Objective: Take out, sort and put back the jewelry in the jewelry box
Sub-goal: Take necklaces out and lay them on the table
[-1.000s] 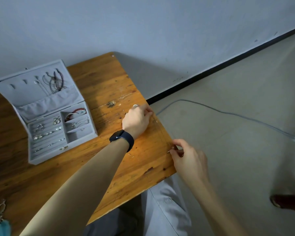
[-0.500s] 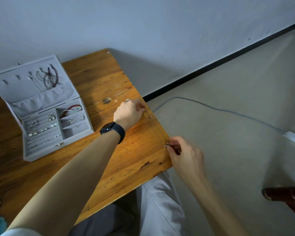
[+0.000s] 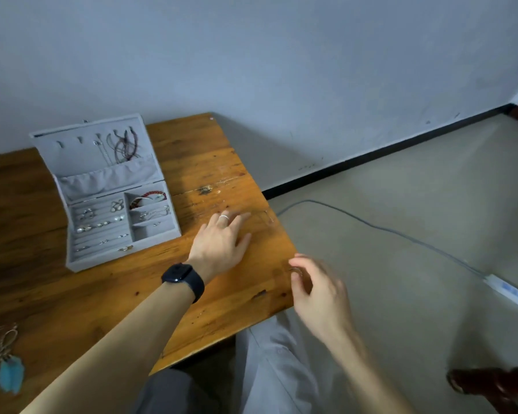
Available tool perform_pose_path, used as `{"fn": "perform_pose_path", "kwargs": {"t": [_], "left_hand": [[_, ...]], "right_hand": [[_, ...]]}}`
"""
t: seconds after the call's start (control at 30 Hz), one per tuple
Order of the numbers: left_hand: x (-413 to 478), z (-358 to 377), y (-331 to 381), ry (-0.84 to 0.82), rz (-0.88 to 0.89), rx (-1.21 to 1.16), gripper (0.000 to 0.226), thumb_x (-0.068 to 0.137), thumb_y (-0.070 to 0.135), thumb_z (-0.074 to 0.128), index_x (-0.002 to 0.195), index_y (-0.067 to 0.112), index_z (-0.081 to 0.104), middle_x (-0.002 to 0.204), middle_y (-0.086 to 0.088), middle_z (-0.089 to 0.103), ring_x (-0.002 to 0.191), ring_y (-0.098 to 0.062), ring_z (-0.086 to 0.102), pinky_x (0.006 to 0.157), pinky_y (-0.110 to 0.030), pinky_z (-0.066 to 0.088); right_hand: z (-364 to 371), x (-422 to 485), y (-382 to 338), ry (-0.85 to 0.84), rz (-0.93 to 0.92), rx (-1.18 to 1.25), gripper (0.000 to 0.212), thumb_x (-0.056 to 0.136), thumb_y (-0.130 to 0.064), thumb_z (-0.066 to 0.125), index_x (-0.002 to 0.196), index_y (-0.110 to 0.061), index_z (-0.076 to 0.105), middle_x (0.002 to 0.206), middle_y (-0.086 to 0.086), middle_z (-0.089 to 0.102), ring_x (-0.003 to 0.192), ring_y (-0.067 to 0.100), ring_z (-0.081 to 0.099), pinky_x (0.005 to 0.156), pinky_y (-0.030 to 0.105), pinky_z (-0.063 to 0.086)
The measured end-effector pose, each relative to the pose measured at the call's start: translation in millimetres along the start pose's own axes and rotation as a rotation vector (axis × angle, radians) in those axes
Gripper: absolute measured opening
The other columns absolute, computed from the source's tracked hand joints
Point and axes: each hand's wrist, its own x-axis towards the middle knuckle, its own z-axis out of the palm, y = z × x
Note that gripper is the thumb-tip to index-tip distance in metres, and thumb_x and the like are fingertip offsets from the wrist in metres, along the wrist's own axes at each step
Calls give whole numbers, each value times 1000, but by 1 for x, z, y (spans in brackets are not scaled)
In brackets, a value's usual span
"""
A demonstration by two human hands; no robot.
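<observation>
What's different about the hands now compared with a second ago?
The left hand, which was curled pinching one end of a thin chain, has opened and lies flat on the table. The right hand has loosened at the table's edge; blur hides whether it still pinches anything. The jewelry box stays open, untouched.

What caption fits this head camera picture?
Left hand spread over the wooden table beside an open grey jewelry box.

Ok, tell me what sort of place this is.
Likely a plain room in a home: a worn wooden table by a bare painted wall, a power strip with its cable on the floor, and an open jewelry box on the table.
</observation>
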Motion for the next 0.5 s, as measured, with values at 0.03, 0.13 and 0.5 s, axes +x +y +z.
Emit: {"fn": "perform_pose_path", "kwargs": {"t": [0.03, 0.13, 0.5], "left_hand": [[-11, -1, -4, 23, 7, 12, 56, 102, 49, 41, 154, 32, 29, 155, -4, 36, 136, -28, 38, 108, -46, 41], [-43, -12, -18, 101, 10, 20, 64, 99, 53, 46, 156, 32, 26, 162, -1, 28, 144, -26, 32, 113, -43, 35], [-127, -86, -116, 264, -202, 161, 61, 100, 47, 44, 156, 31, 26, 165, -3, 25, 153, -24, 17, 124, -45, 20]], "right_hand": [[1, 2, -7, -12, -31, -5, 24, 87, -14, 66, 109, -21, 70, 118, -7, 69, 107, 16, 65, 93, 10, 36], [8, 9, -33, -67, -150, -42, 24, 87, -16, 65, 111, -20, 69, 121, -5, 68, 108, 18, 64, 90, 15, 39], [66, 60, -159, -286, -529, -173, 37, 100, -30, 52, 135, -20, 60, 138, -4, 59, 134, 14, 46, 113, 29, 34]]}}
